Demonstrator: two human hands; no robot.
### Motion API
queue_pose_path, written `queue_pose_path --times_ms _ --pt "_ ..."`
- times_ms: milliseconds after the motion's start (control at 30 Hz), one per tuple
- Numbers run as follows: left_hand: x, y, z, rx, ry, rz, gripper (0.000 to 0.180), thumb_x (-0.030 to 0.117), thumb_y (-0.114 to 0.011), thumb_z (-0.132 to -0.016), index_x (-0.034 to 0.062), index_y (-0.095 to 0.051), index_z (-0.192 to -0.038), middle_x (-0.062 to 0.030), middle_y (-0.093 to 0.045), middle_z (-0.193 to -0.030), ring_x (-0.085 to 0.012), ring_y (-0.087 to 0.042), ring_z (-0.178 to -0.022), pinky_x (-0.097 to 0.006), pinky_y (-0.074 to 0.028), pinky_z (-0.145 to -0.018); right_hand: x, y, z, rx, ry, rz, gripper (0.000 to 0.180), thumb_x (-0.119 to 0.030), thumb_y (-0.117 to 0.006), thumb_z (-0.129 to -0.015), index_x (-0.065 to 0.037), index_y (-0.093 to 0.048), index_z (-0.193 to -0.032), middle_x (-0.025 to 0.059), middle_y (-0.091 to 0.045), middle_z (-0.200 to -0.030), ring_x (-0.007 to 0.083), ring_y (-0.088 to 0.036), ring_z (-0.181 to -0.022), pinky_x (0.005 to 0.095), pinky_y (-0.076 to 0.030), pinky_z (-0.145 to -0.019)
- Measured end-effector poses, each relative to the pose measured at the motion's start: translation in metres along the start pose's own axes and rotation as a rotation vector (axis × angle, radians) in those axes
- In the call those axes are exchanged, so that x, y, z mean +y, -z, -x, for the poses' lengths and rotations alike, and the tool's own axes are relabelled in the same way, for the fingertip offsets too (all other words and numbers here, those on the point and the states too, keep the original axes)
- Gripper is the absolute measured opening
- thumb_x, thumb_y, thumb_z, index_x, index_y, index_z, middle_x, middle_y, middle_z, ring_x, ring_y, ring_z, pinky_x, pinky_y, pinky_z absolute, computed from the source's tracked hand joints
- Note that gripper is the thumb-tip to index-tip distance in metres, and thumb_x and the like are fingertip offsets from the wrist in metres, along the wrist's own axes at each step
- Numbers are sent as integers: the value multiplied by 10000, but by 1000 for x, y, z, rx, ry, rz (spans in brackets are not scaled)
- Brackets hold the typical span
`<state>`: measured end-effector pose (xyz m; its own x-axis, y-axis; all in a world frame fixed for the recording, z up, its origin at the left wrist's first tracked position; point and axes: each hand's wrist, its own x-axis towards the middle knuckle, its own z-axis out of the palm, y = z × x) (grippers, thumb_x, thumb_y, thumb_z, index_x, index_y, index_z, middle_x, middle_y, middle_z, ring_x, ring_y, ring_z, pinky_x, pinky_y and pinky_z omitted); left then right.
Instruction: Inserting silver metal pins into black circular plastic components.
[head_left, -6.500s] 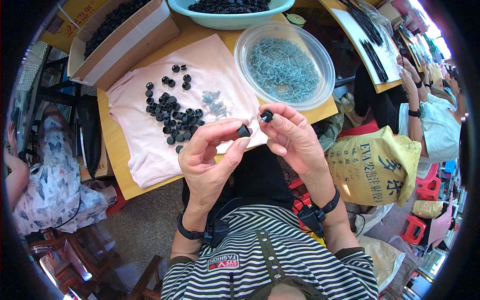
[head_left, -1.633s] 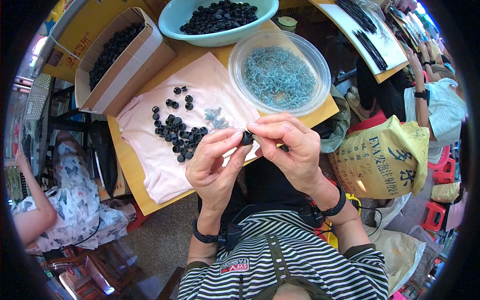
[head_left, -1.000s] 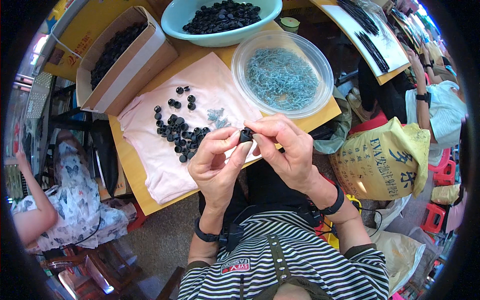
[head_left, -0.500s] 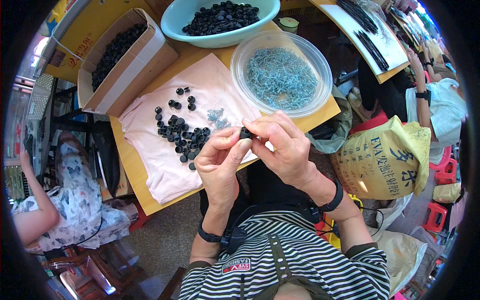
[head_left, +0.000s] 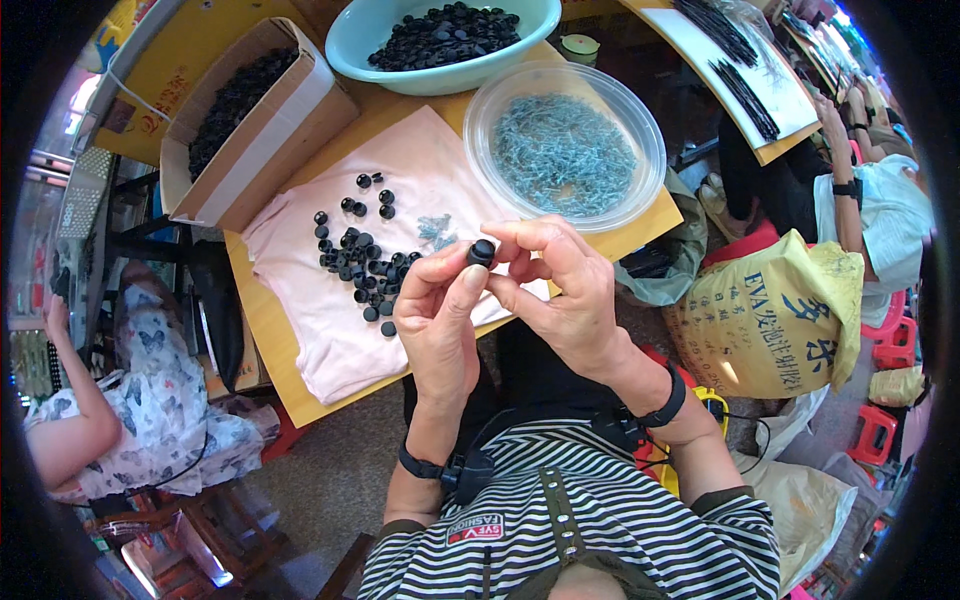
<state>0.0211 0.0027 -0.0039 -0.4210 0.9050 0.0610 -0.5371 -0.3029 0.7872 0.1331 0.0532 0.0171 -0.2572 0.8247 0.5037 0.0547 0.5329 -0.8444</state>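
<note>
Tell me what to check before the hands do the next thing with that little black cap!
1. Small black cap pinched in left hand: ok.
2. Right hand at the cap too: ok.
3. Anything already fitted inside the cap: cannot tell.
4. More black caps on the pink cloth, within reach: ok.
5. Clear bowl holds small metal pieces: ok.
6. Loose metal pieces on the cloth nearby: ok.

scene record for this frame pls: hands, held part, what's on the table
left hand: fingertips pinch small black cap
right hand: fingers meet the cap from the other side
pink cloth: loose black caps, few small metal bits
clear tub: metal bits
teal basin: black caps
cardboard box: black parts
table: yellow-brown
</note>
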Motion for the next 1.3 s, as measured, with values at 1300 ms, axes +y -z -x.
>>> queue_pose_path --times_ms 1300 --pt "44 100 -20 289 -127 -1027 142 29 -581 -856 -20 -621 -983 -70 -563 -1004 -123 -574 -821 -230 -471 -712 68 -79 -149 -508 208 486 187 -150 -628 -770 1 -659 -875 160 -644 -776 277 -615 -686 357 -488 -645"
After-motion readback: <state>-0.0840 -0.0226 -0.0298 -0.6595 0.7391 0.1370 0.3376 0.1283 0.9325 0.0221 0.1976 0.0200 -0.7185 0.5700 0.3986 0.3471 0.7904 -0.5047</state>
